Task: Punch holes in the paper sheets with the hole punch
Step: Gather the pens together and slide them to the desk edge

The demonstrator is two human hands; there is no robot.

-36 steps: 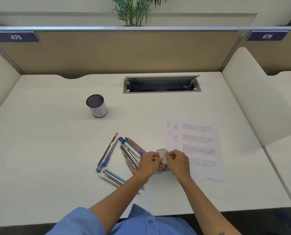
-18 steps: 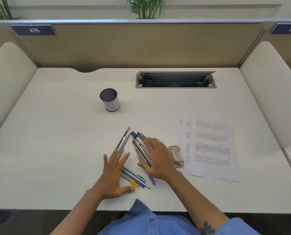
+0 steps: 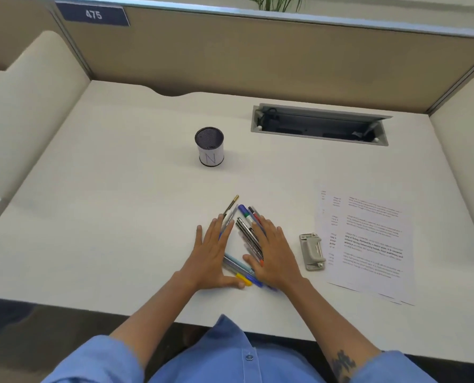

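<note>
Desk (image 3: 120, 217): smooth, matte off-white top with a wavy notch cut in its far edge; tan fabric partition behind, cream curved dividers at both sides.
Left hand (image 3: 212, 254): flat, palm down, fingers straight and spread, lying over the left side of the pens; grips nothing.
Right hand (image 3: 274, 252): flat, palm down, fingers straight and slightly spread, lying over the right side of the pens; grips nothing.
Pens (image 3: 245, 236): a loose scatter of slim plastic and metal barrels, dark grey, blue, green, red, yellow and one with a gold tip, fanned in a rough triangle between and under both hands.
Punch (image 3: 311, 251): small, boxy, grey metal with a rounded lever on top, lying on the desk just right of the right hand, touched by neither hand, its right edge at or over the sheets' left margin.
Sheets (image 3: 368, 239): thin white printed paper, a few stacked and slightly offset, flat on the desk's right side.
Cup (image 3: 209, 147): upright cylinder, white wall with a letter N, dark mesh-like inside, well beyond the pens.
Cable tray (image 3: 320, 124): long grey rectangular recess with its flap raised, near the far edge.
Sleeves (image 3: 98, 360): soft blue shirt cloth with a button.
</note>
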